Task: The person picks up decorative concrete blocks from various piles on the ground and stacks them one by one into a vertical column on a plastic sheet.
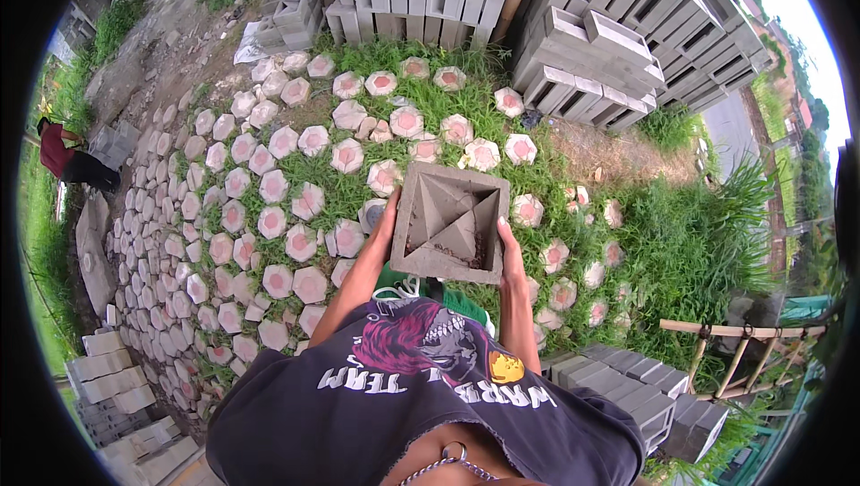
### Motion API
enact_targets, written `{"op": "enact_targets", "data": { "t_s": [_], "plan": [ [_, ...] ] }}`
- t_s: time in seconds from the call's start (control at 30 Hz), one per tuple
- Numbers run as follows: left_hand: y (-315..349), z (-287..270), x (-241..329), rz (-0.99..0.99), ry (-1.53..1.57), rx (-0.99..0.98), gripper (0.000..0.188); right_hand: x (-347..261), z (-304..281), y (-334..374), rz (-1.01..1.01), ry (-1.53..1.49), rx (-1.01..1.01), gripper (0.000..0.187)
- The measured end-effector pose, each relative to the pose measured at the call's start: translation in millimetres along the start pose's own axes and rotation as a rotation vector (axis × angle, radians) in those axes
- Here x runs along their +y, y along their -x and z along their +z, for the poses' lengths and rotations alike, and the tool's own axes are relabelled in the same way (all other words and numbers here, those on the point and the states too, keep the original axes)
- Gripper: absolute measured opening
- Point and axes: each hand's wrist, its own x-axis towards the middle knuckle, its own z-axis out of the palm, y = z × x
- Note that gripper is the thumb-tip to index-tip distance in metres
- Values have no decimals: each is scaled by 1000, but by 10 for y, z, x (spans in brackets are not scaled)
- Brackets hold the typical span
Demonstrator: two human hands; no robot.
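I hold a square grey concrete block (495, 197) up in front of my body, between my two hands. Its upper face has a thick rim around a recess with diagonal ridges that meet in the middle; crumbs of dirt lie inside along the near and right edges. My left hand (391, 215) is pressed to the block's left side, with most of its fingers hidden behind it. On the opposite side, my right hand (511, 251) grips the edge, its thumb showing by the rim.
Hexagonal pavers (305, 241) with pinkish centres cover the grassy ground. Hollow concrete blocks (587, 47) are stacked high at the back; more blocks (618, 387) lie close on my right. A bamboo rack (748, 332) stands at the right. Far left, another person (61, 150) bends near blocks.
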Motion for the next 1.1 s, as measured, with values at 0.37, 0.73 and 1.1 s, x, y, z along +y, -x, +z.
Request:
{"op": "enact_targets", "data": {
  "t_s": [0.37,0.73,1.1],
  "plan": [
    [-1080,-903,1737,95,34,71,84,-286,1674,-1681,91,36,-134,61],
    [-1815,-1885,2868,180,166,281,87,-678,3497,-3117,193,244,-283,51],
    [-2958,-2763,4073,270,283,574,90,-712,5029,-5108,332,371,-485,57]
  ]
}}
